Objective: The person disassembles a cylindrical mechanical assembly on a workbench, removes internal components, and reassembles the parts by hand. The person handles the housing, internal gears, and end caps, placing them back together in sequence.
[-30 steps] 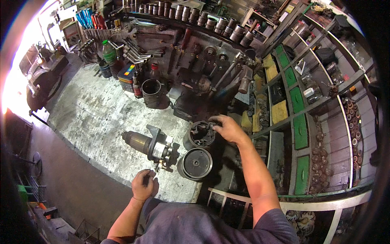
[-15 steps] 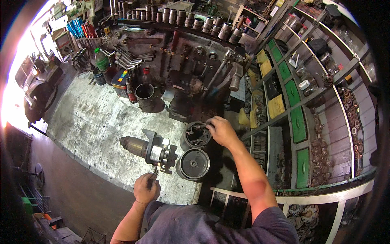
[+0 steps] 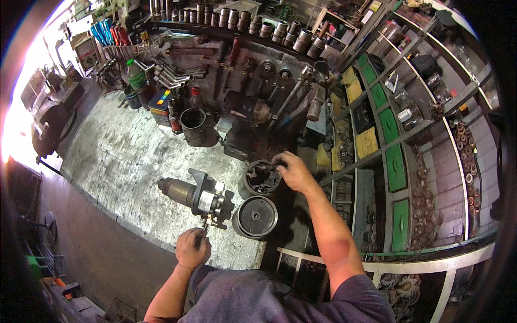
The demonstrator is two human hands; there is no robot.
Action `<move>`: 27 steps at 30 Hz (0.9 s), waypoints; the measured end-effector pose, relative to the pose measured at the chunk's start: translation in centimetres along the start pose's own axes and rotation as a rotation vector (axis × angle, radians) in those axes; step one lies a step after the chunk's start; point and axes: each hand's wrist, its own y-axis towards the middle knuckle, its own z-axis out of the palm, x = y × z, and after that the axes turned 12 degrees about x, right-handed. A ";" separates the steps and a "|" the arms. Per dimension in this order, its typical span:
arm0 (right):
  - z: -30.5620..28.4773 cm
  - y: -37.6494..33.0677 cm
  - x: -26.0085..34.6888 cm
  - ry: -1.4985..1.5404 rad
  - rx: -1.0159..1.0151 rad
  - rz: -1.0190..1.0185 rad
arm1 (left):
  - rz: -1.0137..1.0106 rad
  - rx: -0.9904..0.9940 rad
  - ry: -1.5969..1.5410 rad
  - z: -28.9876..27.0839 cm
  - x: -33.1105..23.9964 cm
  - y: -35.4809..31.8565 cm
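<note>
**A:** Where are your hands?

**B:** My left hand (image 3: pixel 191 248) is low, at the near edge of the workbench (image 3: pixel 116 161). Fingers clenched round a small tool (image 3: pixel 205 223); its tip points up at the underside of the motor assembly (image 3: pixel 200 196). Too small to tell what kind of tool, or whether the tip touches.

**A:** And the right?

**B:** My right hand (image 3: pixel 291 172) rests on the far rim of the round housing (image 3: pixel 260 179). Fingers curled over the edge, gripping something thin there. Can't make out what.

**A:** Where does the housing sit?

**B:** Upright on the bench's right end, open side up, dark parts inside. Just in front of it, nearly touching, a round metal cap (image 3: pixel 255 217) with a hub in the middle. The motor assembly lies on its side just left of both, its ribbed copper-coloured end pointing left.

**A:** Behind?

**B:** A dark metal pot (image 3: pixel 194 126) and a few bottles (image 3: pixel 137 77) against the back wall. Sockets (image 3: pixel 258 27) in a row on the top ledge. Shelves (image 3: pixel 396 145) with green and yellow bins to my right.
</note>
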 end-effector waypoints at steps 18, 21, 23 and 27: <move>1.7 -2.1 -1.2 0.121 -0.195 0.086 | 0.001 -0.018 0.016 0.3 0.2 0.1; 3.2 -3.3 -3.1 0.324 -0.259 0.195 | -0.007 0.019 0.005 0.2 0.1 0.2; 4.4 -4.0 -4.7 0.307 -0.372 0.224 | 0.015 0.015 0.039 0.2 0.0 0.2; 7.8 -7.6 -7.1 0.421 -0.452 0.430 | 0.020 0.013 0.058 0.3 0.1 0.3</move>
